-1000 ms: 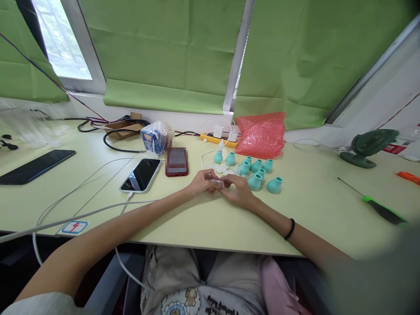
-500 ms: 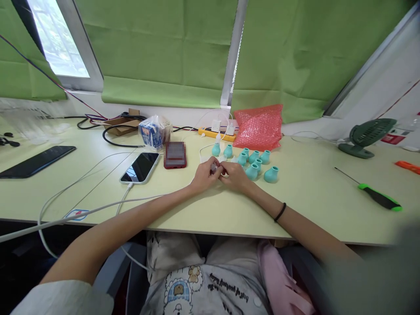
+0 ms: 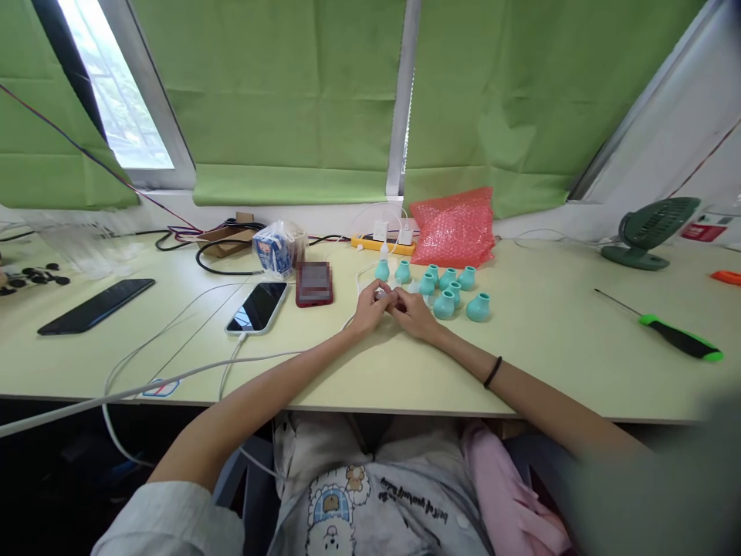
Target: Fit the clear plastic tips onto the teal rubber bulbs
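My left hand [image 3: 370, 307] and my right hand [image 3: 412, 311] meet over the table, fingertips together. Between them is a small whitish, translucent piece [image 3: 380, 293], mostly hidden by my fingers, so its kind cannot be made out. Both hands are closed around it. Just right of my right hand stand several small turquoise vase-shaped pieces [image 3: 444, 305] with round bodies and narrow necks. Behind my hands, one turquoise piece [image 3: 382, 269] carries a white translucent tip [image 3: 384, 251]. Small clear pieces lie partly hidden behind my right hand.
At the back are a red bubble-wrap bag [image 3: 451, 229] and an orange power strip [image 3: 362, 243]. A phone [image 3: 258, 307] on a white cable, a dark red device [image 3: 313, 284] and a wrapped blue box [image 3: 275, 251] lie left. A screwdriver [image 3: 675, 335] and green fan [image 3: 648, 232] are right.
The camera view has shifted slightly, so things at the left appear further right. My hands stay together over the same spot, with only small finger movement.
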Demonstrator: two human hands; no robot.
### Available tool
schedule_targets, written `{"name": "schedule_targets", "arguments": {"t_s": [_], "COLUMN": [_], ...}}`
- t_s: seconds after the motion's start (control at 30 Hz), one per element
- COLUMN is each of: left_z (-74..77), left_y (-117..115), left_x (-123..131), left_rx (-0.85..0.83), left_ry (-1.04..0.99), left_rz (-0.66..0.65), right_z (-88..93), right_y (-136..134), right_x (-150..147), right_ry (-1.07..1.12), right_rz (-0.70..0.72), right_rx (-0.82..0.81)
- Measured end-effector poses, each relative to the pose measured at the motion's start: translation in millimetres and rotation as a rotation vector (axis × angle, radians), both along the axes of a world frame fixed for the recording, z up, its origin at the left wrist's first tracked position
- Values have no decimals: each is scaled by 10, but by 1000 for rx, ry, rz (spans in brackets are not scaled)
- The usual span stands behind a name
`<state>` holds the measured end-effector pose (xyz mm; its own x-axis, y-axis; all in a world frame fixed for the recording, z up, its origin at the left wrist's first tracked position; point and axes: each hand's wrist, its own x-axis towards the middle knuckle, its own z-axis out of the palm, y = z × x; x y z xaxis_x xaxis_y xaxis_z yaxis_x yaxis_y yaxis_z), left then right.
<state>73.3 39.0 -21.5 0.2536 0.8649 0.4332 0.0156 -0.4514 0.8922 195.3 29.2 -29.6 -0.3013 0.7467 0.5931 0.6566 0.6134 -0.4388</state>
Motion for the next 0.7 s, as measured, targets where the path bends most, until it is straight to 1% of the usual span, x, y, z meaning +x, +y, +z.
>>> {"name": "schedule_targets", "arguments": {"t_s": [0.17, 0.27, 0.4, 0.7], "left_z": [56, 83, 74, 31], "left_y": [27, 43, 60, 81], "left_x": [-56, -76, -59, -49], "left_rx": [-68, -126, -206, -227], "left_ry": [-58, -63, -59, -99], "left_rz": [-24, -101, -193, -178], "right_z": [16, 33, 36, 35], "right_y": [36, 29, 46, 45], "right_x": [-65, -46, 32, 51], "right_ry": [-9, -8, 3, 29], "right_rz": [19, 49, 71, 59], "right_rx": [-49, -73, -97, -82]}}
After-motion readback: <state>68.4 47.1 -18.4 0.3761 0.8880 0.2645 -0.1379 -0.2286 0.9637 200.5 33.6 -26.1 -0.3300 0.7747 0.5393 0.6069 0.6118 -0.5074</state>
